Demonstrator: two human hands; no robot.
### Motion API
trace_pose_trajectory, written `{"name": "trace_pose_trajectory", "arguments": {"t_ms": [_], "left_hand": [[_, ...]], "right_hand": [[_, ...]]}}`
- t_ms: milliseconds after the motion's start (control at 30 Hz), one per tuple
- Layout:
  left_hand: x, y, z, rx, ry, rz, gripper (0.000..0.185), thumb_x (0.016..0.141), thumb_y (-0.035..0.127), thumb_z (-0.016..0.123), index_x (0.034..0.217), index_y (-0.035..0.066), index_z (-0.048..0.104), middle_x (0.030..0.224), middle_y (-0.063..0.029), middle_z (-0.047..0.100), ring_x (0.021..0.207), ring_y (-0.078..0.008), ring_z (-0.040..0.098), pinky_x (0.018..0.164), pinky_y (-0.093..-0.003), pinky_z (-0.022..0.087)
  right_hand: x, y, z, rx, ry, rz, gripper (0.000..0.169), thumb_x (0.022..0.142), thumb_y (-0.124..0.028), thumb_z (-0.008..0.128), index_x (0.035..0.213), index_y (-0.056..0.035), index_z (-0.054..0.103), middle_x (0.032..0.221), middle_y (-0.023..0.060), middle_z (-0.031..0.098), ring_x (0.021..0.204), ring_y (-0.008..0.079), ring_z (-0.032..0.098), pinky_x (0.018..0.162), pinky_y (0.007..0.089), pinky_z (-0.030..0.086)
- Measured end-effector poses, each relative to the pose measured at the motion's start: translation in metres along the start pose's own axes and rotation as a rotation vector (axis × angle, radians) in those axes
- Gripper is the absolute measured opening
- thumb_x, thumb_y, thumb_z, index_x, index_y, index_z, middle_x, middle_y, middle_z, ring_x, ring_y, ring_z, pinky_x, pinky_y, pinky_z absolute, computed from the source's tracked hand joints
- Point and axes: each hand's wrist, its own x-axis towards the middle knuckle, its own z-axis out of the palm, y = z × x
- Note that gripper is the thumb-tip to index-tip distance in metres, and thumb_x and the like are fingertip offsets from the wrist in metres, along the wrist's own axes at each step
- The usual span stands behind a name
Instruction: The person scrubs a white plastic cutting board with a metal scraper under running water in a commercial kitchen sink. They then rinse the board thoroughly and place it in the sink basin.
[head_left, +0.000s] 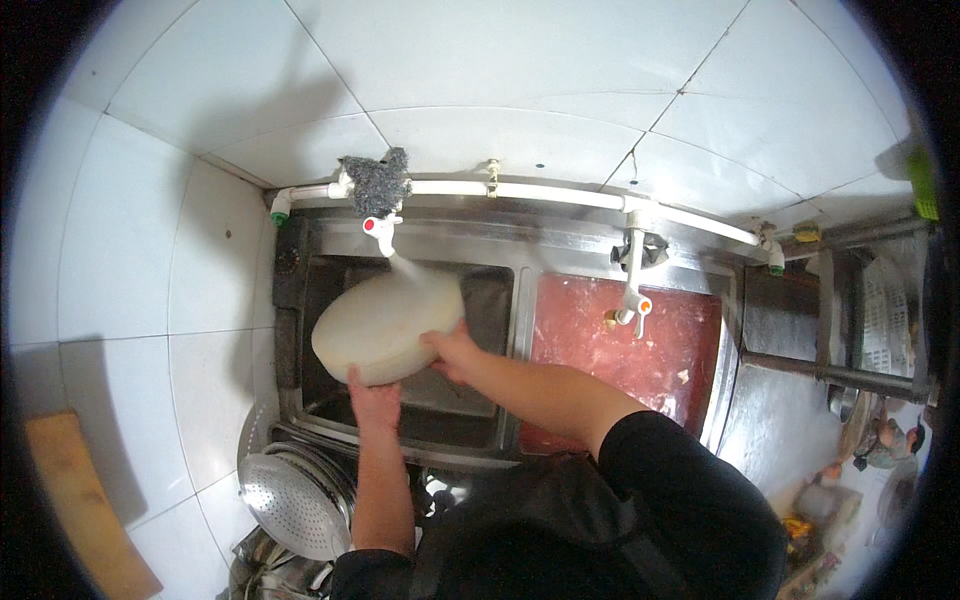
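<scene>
A thick, round, off-white chopping board (382, 326) is tilted over the left basin (480, 442) of a steel double sink. My left hand (375, 397) grips its near edge from below. On the board's right side, my right hand (454, 352) clasps the rim, thumb on top. Water runs from a white plastic tap (382, 234) with a red dot onto the far part of the board. The fingers beneath the board are hidden.
Reddish liquid (577, 337) with pale bits fills the right basin, under a second white tap (637, 300). A grey scouring pad (375, 184) hangs on the white pipe (540, 192). Perforated steel strainers (292, 502) lean at lower left; a metal rack (832, 367) stands right.
</scene>
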Motion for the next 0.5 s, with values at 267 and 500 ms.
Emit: {"name": "trace_pose_trajectory", "arguments": {"t_ms": [267,500], "left_hand": [[0.001,0.030,-0.026,0.017,0.163,-0.050,0.091,0.091,0.069,0.056,0.149,0.001,0.039,0.147,-0.0169,0.049,0.132,-0.0338,0.052,0.110,-0.0513,0.044],[-0.021,-0.011,-0.028,0.108,0.047,-0.169,0.087,0.096,0.068,0.050,0.151,0.002,0.037,0.146,-0.0173,0.051,0.133,-0.0356,0.052,0.108,-0.0496,0.047]], "right_hand": [[0.026,-0.007,-0.017,-0.009,-0.007,0.061,0.090,0.085,-0.010,0.069,0.158,-0.0146,0.016,0.142,0.0177,0.050,0.120,0.0363,0.057,0.087,0.0536,0.053],[0.002,-0.023,-0.030,0.084,0.107,0.117,0.103,0.089,-0.021,0.075,0.162,-0.0173,0.003,0.148,0.0203,0.045,0.125,0.0383,0.054,0.090,0.0560,0.053]]}}
